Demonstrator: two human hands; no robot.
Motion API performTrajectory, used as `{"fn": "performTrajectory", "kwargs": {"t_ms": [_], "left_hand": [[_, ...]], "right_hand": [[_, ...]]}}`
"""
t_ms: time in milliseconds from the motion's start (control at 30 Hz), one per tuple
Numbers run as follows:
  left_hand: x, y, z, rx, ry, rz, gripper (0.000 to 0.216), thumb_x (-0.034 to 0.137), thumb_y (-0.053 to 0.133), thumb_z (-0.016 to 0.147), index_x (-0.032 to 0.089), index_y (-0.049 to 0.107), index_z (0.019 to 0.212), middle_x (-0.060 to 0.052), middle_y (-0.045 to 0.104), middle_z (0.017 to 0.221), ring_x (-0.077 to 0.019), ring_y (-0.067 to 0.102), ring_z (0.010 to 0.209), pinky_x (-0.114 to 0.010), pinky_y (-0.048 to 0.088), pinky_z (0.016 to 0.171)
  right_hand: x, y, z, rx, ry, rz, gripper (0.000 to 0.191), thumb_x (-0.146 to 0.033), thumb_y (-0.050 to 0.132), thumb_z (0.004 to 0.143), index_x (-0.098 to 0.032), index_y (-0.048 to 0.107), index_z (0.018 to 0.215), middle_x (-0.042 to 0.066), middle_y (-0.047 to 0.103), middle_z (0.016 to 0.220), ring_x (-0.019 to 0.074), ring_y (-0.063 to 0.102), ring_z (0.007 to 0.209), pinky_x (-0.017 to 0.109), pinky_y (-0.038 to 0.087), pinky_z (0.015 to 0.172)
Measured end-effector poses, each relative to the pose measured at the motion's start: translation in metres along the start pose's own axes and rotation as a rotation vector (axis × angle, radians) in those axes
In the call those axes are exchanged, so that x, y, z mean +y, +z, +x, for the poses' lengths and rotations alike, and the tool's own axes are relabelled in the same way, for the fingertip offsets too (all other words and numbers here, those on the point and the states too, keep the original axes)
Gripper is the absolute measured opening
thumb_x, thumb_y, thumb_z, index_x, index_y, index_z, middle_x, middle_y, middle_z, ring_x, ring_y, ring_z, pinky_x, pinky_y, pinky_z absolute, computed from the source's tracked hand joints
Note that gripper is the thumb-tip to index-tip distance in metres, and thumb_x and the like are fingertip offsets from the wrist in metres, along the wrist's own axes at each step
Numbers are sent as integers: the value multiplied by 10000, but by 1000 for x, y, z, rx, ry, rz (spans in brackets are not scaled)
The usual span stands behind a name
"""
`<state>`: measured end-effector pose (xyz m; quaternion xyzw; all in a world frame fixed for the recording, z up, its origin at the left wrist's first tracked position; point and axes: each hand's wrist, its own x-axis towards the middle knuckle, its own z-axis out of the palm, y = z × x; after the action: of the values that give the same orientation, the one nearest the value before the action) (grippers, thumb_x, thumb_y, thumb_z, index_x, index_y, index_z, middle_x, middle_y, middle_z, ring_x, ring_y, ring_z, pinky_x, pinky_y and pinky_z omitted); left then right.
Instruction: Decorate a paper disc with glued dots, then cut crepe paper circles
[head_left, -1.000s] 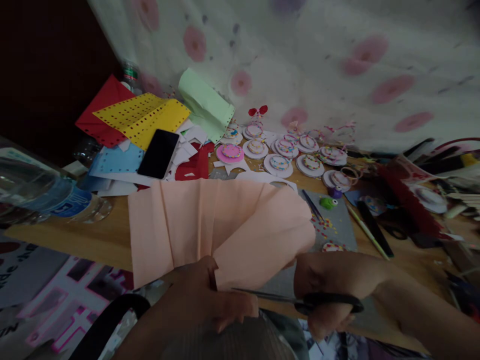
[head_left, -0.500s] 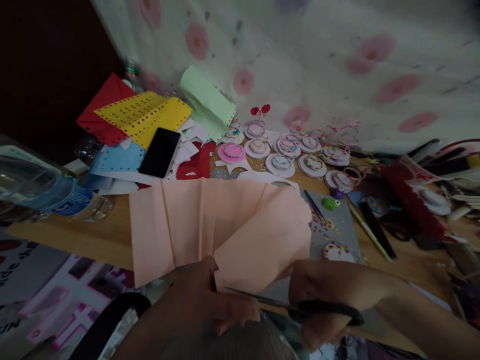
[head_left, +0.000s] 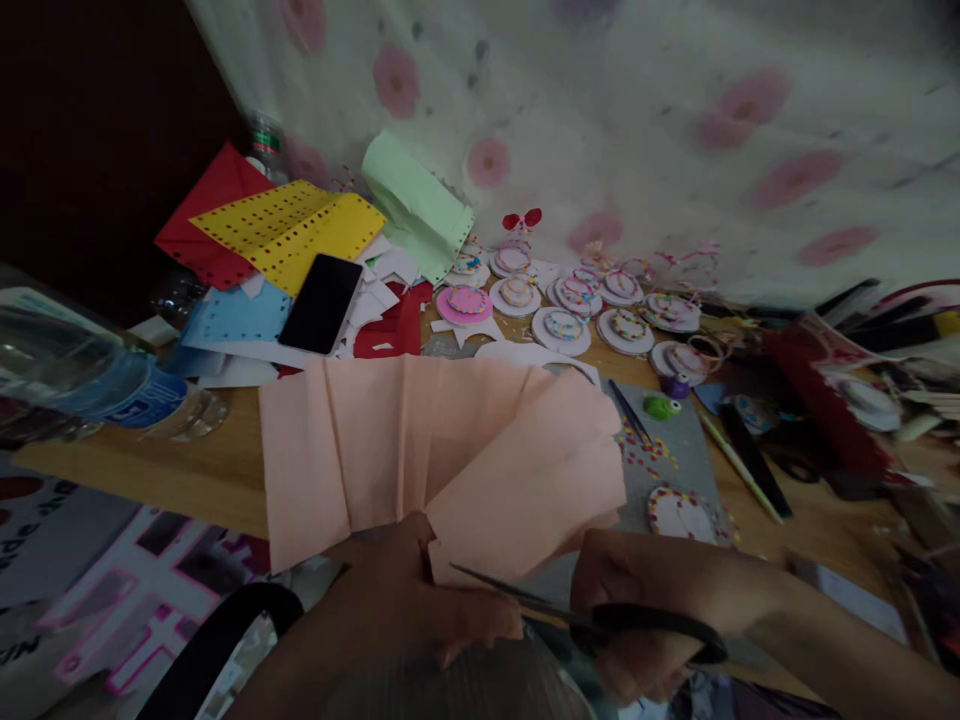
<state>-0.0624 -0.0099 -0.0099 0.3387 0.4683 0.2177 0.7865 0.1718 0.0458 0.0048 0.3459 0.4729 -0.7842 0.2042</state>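
Observation:
A folded sheet of peach paper (head_left: pixel 420 450) fans out over the near edge of the wooden table (head_left: pixel 150 470). My left hand (head_left: pixel 405 600) pinches its lower edge, fingers closed on the paper. My right hand (head_left: pixel 645 610) grips black-handled scissors (head_left: pixel 600 620), whose thin blades point left into the paper's bottom edge beside my left thumb.
Behind the paper lie a black phone (head_left: pixel 321 303), red, yellow, blue and green perforated sheets (head_left: pixel 289 230), and several round white decorated discs (head_left: pixel 559 330). A plastic water bottle (head_left: pixel 75 380) lies at the left. Pens, beads and clutter fill the right side (head_left: pixel 750 450).
My right hand with the scissors has dropped slightly and the blades have opened a little and pushed further left into the paper. The paper's right flap has shifted.

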Motion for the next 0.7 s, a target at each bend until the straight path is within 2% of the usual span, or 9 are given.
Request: {"fn": "performTrajectory", "kwargs": {"t_ms": [67,200,267,367,533,700], "left_hand": [[0,1,0,-28,-21,-25,264,330,836,608,143,687,720,40,610,542,-63,435,414,-189,316,392],[2,3,1,-59,-55,-16,184,273,824,605,158,688,650,49,613,531,-62,448,413,-184,323,387],[3,3,1,-49,-77,8,173,257,824,602,159,690,648,54,609,519,-61,446,406,-183,320,382],[1,2,1,-41,-88,-2,205,281,844,596,160,702,679,52,620,529,-62,456,410,-185,336,388],[-4,0,2,-39,-72,-19,243,320,863,593,155,716,695,38,642,554,-61,481,429,-182,354,403],[-1,2,4,-40,-59,-1,243,320,843,603,148,706,708,32,641,556,-60,465,413,-178,335,380]], "right_hand": [[4,0,3,-25,9,20,525,-606,801,502,-137,570,551,-60,503,442,25,406,364,108,285,313],[3,6,3,-20,-8,80,494,-555,817,489,-142,547,518,-76,466,414,8,356,336,102,237,287],[1,8,3,-4,-10,87,457,-519,803,510,-148,536,505,-81,450,402,10,355,329,101,256,287],[0,10,4,7,-29,84,387,-449,783,552,-149,543,511,-77,460,412,20,379,343,101,289,297],[5,8,7,23,-47,111,361,-377,814,531,-149,538,491,-93,431,398,7,315,334,106,222,275],[4,9,6,74,-26,157,382,-376,828,512,-157,517,467,-92,444,391,4,329,329,110,205,271]]}}
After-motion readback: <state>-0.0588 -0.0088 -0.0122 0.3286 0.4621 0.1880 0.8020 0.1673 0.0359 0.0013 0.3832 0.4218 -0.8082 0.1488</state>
